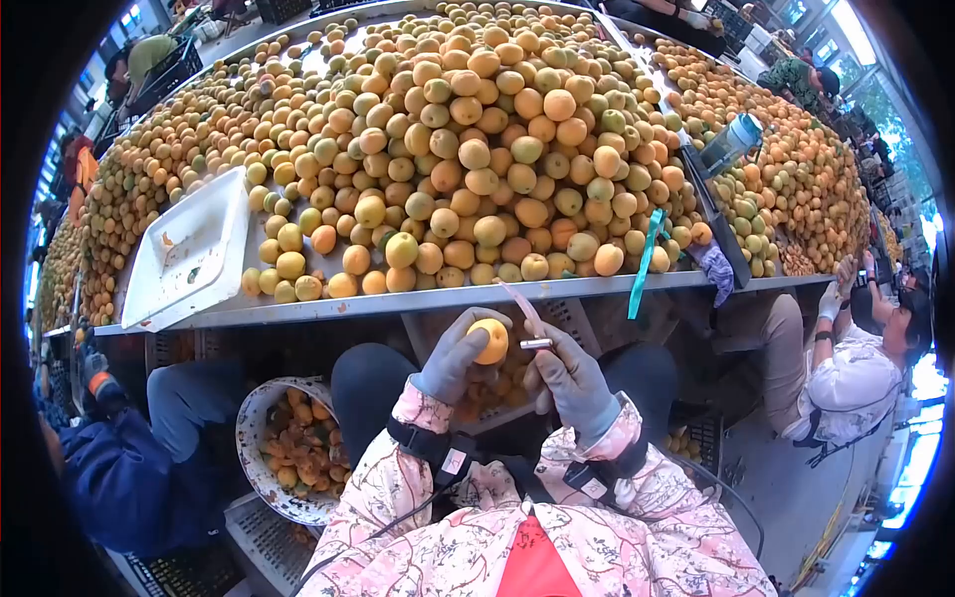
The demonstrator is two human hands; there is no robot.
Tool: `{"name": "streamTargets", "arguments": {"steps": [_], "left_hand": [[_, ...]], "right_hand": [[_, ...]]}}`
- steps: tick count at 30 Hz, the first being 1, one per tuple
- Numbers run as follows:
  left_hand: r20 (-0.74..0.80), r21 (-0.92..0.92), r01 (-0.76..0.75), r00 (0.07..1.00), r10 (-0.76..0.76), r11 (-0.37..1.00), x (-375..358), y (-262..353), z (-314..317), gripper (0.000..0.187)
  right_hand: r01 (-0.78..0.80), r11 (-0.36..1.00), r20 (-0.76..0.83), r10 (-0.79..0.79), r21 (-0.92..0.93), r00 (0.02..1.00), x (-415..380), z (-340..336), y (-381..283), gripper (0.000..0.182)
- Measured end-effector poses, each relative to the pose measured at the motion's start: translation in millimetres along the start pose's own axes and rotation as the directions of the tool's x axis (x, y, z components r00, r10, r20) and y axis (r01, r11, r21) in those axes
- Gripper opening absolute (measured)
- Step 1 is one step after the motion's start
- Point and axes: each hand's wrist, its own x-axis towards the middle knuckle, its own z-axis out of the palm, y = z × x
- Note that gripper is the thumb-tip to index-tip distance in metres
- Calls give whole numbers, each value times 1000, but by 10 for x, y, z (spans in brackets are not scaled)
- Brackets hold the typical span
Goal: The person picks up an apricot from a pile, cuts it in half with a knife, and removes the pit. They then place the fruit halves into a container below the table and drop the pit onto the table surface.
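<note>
My left hand (453, 356), in a grey glove, is closed around a yellow-orange apricot (489, 341). The fruit faces toward the right hand. In my right hand (574, 383), also gloved, is a small knife-like tool (536, 344) with a short silver metal piece and a thin pinkish strip rising up and to the left. Its lower part is hidden by the fingers. A small gap separates the tool from the apricot. Both hands are over my lap, just in front of the table edge, above a crate of apricots (487, 393).
A large heap of apricots (497, 149) covers the metal-edged table (398, 304). A white tray (194, 249) lies at left. A teal strip (647, 264), purple cloth (714, 269) and bottle (731, 144) are at right. A bucket (244, 453) holds fruit pieces. People sit on both sides.
</note>
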Motion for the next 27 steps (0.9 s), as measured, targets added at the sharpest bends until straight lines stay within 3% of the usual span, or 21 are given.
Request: {"name": "streamTargets", "arguments": {"steps": [2,3,5,8,14,18,20,21,22,23,24,25,26,27], "left_hand": [[-16,43,-49,999,50,998,24,-44,-10,48],[-19,43,-50,999,51,998,20,-37,-19,48],[-34,5,-4,999,4,1000,5,-31,-31,47],[-162,50,-13,987,21,999,3,-39,11,45],[-109,287,-230,957,271,930,71,-179,-80,38],[-104,356,-183,967,234,916,86,-151,-114,37],[-137,601,-205,926,351,773,156,-154,-116,35],[-131,600,-213,924,358,771,174,-142,-132,35],[-113,584,-190,944,310,789,184,-123,-161,35],[-95,570,-163,961,262,805,194,-120,-182,35],[-92,571,-170,959,268,803,233,-172,-223,35],[-121,451,-109,976,182,886,269,-251,-271,35],[-137,322,-43,986,91,946,288,-313,-317,35],[-135,326,-47,986,96,944,286,-292,-281,35]], "right_hand": [[123,961,-2,-128,-249,992,44,49,-111,45],[124,961,1,-128,-248,992,92,75,-104,45],[342,799,53,-365,-494,930,168,130,-39,45],[397,686,81,-444,-610,892,228,205,29,45],[380,723,81,-412,-576,907,281,204,110,45],[288,778,13,-339,-558,941,343,225,202,45],[402,687,-3,-508,-606,862,466,207,370,42],[406,680,-1,-513,-610,858,470,225,380,42],[286,891,-74,-331,-353,941,464,244,391,44],[118,991,-83,-123,-56,989,463,248,387,45],[-7,998,-46,10,61,999,383,304,196,44],[-4,998,-45,6,61,999,363,300,173,44],[-122,978,-41,130,171,991,345,297,162,42],[-234,932,-20,249,276,968,337,287,153,41]]}}
